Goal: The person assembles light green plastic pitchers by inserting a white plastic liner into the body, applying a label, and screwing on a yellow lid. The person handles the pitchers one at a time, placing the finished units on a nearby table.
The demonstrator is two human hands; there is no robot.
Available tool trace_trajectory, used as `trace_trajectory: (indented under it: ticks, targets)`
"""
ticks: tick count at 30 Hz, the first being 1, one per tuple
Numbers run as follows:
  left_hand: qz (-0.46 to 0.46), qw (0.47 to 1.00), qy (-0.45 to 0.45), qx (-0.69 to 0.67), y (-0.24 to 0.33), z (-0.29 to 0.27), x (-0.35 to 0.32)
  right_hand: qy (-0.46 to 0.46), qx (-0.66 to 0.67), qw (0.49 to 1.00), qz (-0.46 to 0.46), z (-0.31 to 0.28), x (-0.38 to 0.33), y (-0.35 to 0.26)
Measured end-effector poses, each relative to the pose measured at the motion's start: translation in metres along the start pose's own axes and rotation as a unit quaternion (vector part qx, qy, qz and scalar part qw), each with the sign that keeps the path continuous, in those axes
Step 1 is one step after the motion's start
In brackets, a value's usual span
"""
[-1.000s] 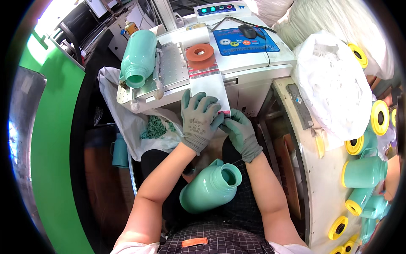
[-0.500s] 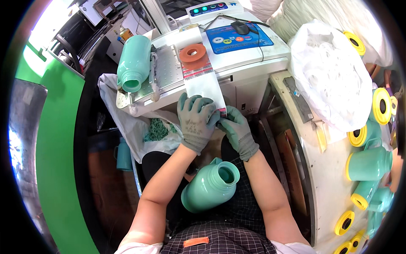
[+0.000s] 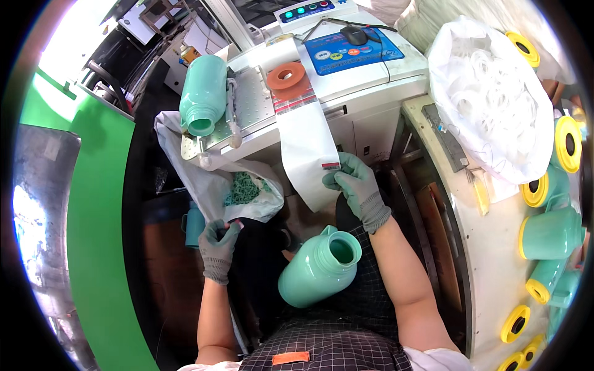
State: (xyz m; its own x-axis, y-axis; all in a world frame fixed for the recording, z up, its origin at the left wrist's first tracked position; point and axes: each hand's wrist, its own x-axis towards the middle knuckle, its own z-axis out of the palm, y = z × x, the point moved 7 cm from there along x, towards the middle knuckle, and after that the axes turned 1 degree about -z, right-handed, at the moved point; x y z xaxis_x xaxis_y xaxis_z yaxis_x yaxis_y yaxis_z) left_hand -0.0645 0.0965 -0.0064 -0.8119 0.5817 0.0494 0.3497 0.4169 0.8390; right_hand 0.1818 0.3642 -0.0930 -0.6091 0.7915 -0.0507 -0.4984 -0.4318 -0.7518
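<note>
- hanging over the front edge of the white surface (image 3: 405, 65): a white label strip (image 3: 304, 145), blank along most of its drop
- near its right edge, low down: one small red-and-dark label (image 3: 331, 166); farther up, rows of red, dark and white labels (image 3: 296, 102), lettering too fine to make out
- just beside the small label, at the strip's right edge: the right hand (image 3: 359, 187), gloved in grey and green, fingers curled against the edge; whether pinching or merely touching, cannot tell
- well apart from the strip, low on the left: the left hand (image 3: 218, 244), gloved alike, thumb and finger closed on a small pinkish-red piece (image 3: 238, 224)
- between the two hands, nearer the body: an open-mouthed green flask (image 3: 315, 275), tilted at the lap, out of contact with either hand
- on the strip's upper part: an orange ring-shaped roll (image 3: 288, 75)
- left of the roll, on a perforated plate (image 3: 252, 93): a second green flask (image 3: 204, 93), on its side, mouth toward the body
- farther back: a blue mat (image 3: 328, 49) with pale printing and coloured ovals, under a dark mouse (image 3: 354, 35)
- on the right, on a side surface (image 3: 495, 266): a bag of white rings (image 3: 486, 108), beside yellow-rimmed green flasks (image 3: 550, 235)
</note>
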Motion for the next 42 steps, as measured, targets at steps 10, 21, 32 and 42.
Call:
trace_trajectory:
  ticks: [10,21,32,42]
  targets:
    - [0.316,0.857,0.118,0.39,0.062,0.008,-0.015,0.0,0.04,0.999,-0.014,-0.001,0.001,0.008]
    - [-0.005,0.927,-0.193,-0.321,0.062,0.193,0.027,0.04,0.026,0.999,-0.012,0.002,0.0,0.007]
    - [0.317,0.945,0.083,-0.011,0.109,0.151,0.005,0.025,0.003,0.999,-0.041,-0.001,-0.002,0.008]
    - [0.518,0.834,0.03,0.187,0.161,0.185,-0.001,0.042,-0.009,0.996,-0.073,-0.01,0.0,0.012]
